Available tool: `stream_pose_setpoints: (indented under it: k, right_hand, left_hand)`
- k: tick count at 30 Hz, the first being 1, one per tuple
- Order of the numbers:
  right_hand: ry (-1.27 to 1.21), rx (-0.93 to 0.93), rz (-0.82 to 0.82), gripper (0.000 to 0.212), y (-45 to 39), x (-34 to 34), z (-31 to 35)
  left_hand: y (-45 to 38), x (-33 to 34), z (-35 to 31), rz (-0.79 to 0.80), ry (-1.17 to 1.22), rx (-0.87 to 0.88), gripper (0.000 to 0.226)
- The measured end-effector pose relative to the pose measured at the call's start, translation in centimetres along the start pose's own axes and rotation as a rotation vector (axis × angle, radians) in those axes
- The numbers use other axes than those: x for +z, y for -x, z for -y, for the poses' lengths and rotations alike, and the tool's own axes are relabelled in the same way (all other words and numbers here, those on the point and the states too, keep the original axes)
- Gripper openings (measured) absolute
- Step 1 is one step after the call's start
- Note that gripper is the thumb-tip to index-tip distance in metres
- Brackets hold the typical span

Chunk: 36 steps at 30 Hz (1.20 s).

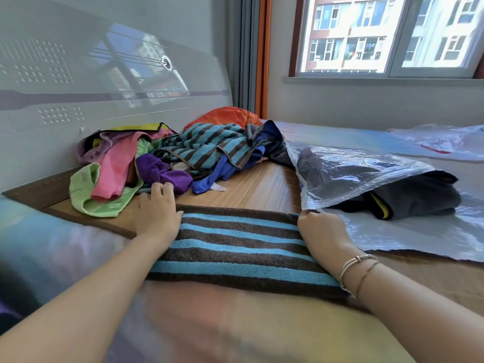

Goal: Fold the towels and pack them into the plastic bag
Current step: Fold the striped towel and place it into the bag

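Bed (262, 184) with a bamboo mat carries all items. Plastic bag (366, 166), lying toward the right side of the bed with its mouth facing the person, already holds at least one folded dark towel (419, 197) with a yellow edge; that portion of the task appears done. Pile of unfolded towels (162, 158) sits at the head end against the headboard (104, 74): striped, pink, green, purple and blue pieces, all still to be folded and packed, so the greater part of the work remains.

Striped towel (235, 244), brown and blue, lies flat along the near edge of the bed, folded into a long band; judged partly folded, not yet packed.

Left hand (157, 213) rests flat at the towel's left end, fingers (159, 188) straight, gripping nothing. Right hand (322, 231) is at the towel's right end beside the bag's mouth; its fingers curl at the far corner, apparently pinching the towel.
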State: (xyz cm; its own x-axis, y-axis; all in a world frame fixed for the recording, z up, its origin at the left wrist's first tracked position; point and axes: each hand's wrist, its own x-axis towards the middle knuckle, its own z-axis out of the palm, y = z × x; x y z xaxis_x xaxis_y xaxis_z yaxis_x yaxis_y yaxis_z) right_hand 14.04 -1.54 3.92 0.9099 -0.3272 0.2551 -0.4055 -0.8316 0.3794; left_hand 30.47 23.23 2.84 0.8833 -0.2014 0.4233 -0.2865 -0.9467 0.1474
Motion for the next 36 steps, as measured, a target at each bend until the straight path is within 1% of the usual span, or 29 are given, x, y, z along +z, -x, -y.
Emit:
stream_pose_setpoints:
  k: [2,4,6,7,9,11,13,15,16,17,19,20,22,25,27,30,32,34,35,36]
  right_hand:
    - [-0.07,0.025,0.019,0.028,0.7,0.1,-0.4]
    - [-0.135,0.06,0.01,0.02,1.8,0.2,-0.8]
    - [-0.183,0.096,0.004,0.03,3.1,-0.1,-1.1]
    - [-0.212,0.115,0.015,0.036,3.9,-0.2,-1.2]
    - [-0.302,0.146,0.062,0.045,5.2,-0.5,-1.3]
    - [-0.437,0.186,0.163,0.049,6.0,-0.5,-1.6]
    - [-0.633,0.221,0.291,0.049,6.5,-0.6,-2.2]
    - [-0.925,0.271,0.39,0.035,6.9,-1.1,-3.0]
    - [-1.097,0.323,0.441,0.028,7.2,-1.3,-3.4]
    - [-1.271,0.381,0.499,0.025,7.6,-1.6,-3.9]
    - [-1.56,0.486,0.614,0.031,8.7,-2.0,-5.0]
    - [-1.629,0.521,0.661,0.034,9.4,-2.2,-5.6]
    - [-1.686,0.532,0.712,0.037,10.7,-2.6,-6.7]
    - [-1.841,0.523,0.634,0.032,12.4,-3.6,-8.4]
    - [-1.941,0.485,0.588,0.03,13.6,-4.9,-9.2]
    - [-2.063,0.5,0.496,0.025,13.8,-6.2,-10.0]
    - [-2.08,0.517,0.403,0.02,13.4,-7.0,-10.4]
    - [-2.04,0.528,0.335,0.015,13.0,-7.9,-10.5]
    - [-1.997,0.53,0.302,0.012,12.7,-8.4,-10.3]
    - [-1.959,0.528,0.276,0.01,12.4,-8.8,-9.8]
  left_hand:
    - [0.8,-0.7,-1.1,-0.048,0.004,0.089,0.05]
    - [2.2,-1.4,-2.7,-0.045,0.087,0.178,0.04]
    - [4.3,-1.9,-4.7,0.059,0.186,0.227,0.032]
    - [5.3,-2.1,-5.7,0.137,0.227,0.244,0.034]
    - [7.2,-2.2,-7.6,0.302,0.238,0.265,0.044]
    - [8.5,-2.3,-8.8,0.427,0.164,0.277,0.055]
    - [9.4,-2.4,-9.2,0.498,0.105,0.287,0.06]
    - [9.9,-2.6,-9.1,0.535,0.081,0.302,0.061]
    - [10.0,-2.8,-9.1,0.548,0.074,0.312,0.061]
    - [10.2,-3.0,-9.1,0.562,0.065,0.322,0.061]
    - [10.6,-3.5,-9.4,0.593,0.053,0.344,0.061]
    - [11.0,-3.8,-9.8,0.604,0.05,0.36,0.062]
    - [12.0,-4.2,-10.8,0.62,0.048,0.398,0.063]
    - [13.7,-4.8,-12.8,0.637,0.082,0.458,0.062]
    - [14.8,-5.1,-14.4,0.655,0.139,0.496,0.059]
    - [16.0,-5.5,-16.8,0.706,0.255,0.539,0.052]
    - [16.5,-6.1,-17.7,0.744,0.425,0.555,0.048]
    - [16.3,-6.7,-17.5,0.743,0.665,0.51,0.044]
    - [16.0,-6.9,-16.9,0.709,0.761,0.456,0.04]
    - [15.4,-7.1,-16.1,0.641,0.818,0.389,0.034]
